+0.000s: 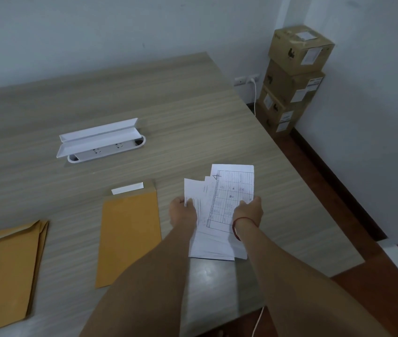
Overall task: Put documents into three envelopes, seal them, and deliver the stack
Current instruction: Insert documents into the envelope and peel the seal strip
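A fanned stack of white printed documents (219, 205) is held above the wooden table (193, 113) at the right. My left hand (182, 211) grips the stack's left edge. On its right edge, my right hand (249, 210), with a red cord round the wrist, grips the top sheet with a printed table. A yellow envelope (129, 232) lies flat in the middle, its flap open and a white adhesive strip (127, 188) showing. At the near left lies a pile of yellow envelopes (5, 261).
An open white socket box (103, 142) is set into the table further back. Stacked cardboard boxes (292, 76) stand against the wall at the right, beside a wall socket with a white cable (255, 93). The table's right edge runs diagonally over a red-brown floor.
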Demonstrator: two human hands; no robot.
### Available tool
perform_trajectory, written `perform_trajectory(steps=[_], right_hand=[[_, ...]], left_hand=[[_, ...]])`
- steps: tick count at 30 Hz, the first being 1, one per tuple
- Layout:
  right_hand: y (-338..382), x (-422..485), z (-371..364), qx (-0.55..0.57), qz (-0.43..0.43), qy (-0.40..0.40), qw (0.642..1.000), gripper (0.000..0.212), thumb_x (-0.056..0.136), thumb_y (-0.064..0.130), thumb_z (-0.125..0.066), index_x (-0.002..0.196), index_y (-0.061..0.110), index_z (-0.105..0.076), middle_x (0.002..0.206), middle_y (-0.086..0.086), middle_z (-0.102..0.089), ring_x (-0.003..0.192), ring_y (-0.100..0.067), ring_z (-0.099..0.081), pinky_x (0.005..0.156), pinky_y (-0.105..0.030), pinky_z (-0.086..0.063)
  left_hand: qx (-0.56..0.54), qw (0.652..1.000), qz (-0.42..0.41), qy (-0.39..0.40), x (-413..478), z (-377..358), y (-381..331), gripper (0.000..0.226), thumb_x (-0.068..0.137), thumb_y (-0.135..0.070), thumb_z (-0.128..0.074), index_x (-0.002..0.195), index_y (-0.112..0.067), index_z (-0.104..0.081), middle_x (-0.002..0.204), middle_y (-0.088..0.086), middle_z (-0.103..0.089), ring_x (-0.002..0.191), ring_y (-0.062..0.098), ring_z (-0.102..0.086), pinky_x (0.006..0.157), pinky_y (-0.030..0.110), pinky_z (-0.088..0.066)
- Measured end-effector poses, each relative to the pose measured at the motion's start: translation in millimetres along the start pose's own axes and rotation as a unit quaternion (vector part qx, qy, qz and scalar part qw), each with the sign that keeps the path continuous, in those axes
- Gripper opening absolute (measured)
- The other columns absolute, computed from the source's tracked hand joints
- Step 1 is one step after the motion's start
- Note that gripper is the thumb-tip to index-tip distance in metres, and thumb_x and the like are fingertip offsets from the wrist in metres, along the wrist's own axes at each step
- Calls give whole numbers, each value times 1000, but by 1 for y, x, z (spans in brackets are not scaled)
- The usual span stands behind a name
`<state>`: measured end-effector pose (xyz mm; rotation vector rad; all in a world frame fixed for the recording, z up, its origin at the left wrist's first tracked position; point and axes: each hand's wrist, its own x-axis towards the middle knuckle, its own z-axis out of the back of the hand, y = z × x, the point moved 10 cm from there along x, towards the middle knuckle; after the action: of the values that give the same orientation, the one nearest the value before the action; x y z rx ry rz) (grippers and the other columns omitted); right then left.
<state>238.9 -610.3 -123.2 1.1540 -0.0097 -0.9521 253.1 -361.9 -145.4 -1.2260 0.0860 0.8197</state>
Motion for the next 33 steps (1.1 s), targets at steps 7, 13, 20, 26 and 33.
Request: perform_trajectory(steps=[7,13,20,26,33], right_hand=[[11,-2,-6,15,15,41,999,26,98,6,-41,123,9,-49,124,-12,-61,109,-33,-62,93,-43,-52],[23,-15,-18,52,30,108,992,33,93,-2,-49,124,6,-51,124,-11,-61,110,-28,-61,92,-34,-51],[48,-25,-24,88,31,158,983,34,87,10,-62,121,7,-58,117,-9,-66,97,-23,-65,85,-33,-55],[73,-44,-27,93,52,194,975,31,84,-1,-67,113,5,-58,100,-4,-63,84,-19,-61,66,-22,-49],[67,-65,-57,-20,40,241,969,30,94,19,-55,118,3,-62,104,-6,-65,87,-19,-56,78,-24,-41]], left_hand=[[154,971,-182,-23,-26,-3,-43,46,95,-33,-54,132,-6,-48,134,7,-53,127,25,-48,106,36,-37],[65,990,-100,70,-21,-21,-44,44,98,-35,-47,128,-3,-52,124,12,-61,115,30,-59,97,43,-49],[39,981,-171,79,-30,-8,-84,24,101,-13,-40,125,-7,-41,112,9,-58,94,21,-58,77,36,-51],[107,956,-255,101,-33,16,-106,28,100,-23,-41,128,-17,-42,109,-1,-58,94,20,-59,82,38,-49],[-12,991,-105,81,-12,56,-78,32,97,-9,-48,128,-9,-41,109,7,-58,93,21,-60,87,43,-55]])
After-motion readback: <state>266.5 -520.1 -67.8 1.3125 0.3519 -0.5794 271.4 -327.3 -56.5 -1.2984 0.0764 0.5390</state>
